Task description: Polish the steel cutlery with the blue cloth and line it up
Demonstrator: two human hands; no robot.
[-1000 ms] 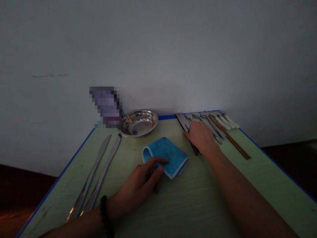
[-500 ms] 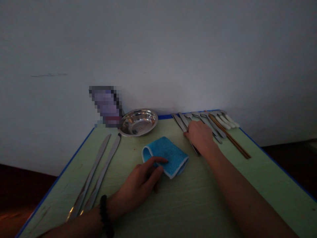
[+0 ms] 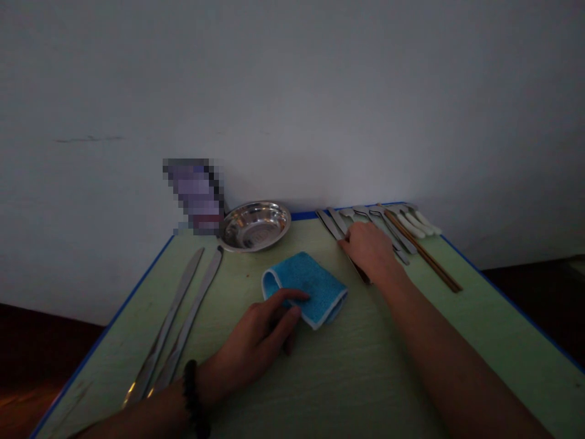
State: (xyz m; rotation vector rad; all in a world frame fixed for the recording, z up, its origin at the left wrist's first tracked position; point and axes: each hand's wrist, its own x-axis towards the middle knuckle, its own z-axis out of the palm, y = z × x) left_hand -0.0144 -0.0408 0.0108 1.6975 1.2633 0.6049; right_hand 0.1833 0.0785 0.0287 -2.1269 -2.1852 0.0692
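Observation:
On the front edge of a folded blue cloth [image 3: 311, 283] with pale trim rests my left hand [image 3: 262, 332]. Its index finger lies stretched over the cloth and the thumb is apart from it, so the hand is open. My right hand [image 3: 370, 247] is closed over the left end of a row of cutlery, its fingers on a table knife [image 3: 329, 224]. The hand covers the knife's middle, and the fingertips are partly hidden. Just beyond the hand lie another knife [image 3: 337, 218] and several metal utensils [image 3: 390, 228].
Wooden chopsticks [image 3: 425, 253] and white-handled utensils [image 3: 414, 224] lie at the right. A steel bowl [image 3: 256, 225] stands at the back, beside a blurred, propped-up phone-like object [image 3: 194, 195]. Two long knives [image 3: 176, 317] lie at the left. The green table [image 3: 356, 378] meets a wall.
Almost nothing differs. My right hand stays over the cutlery with at most a tiny shift, and my left hand keeps its place on the cloth.

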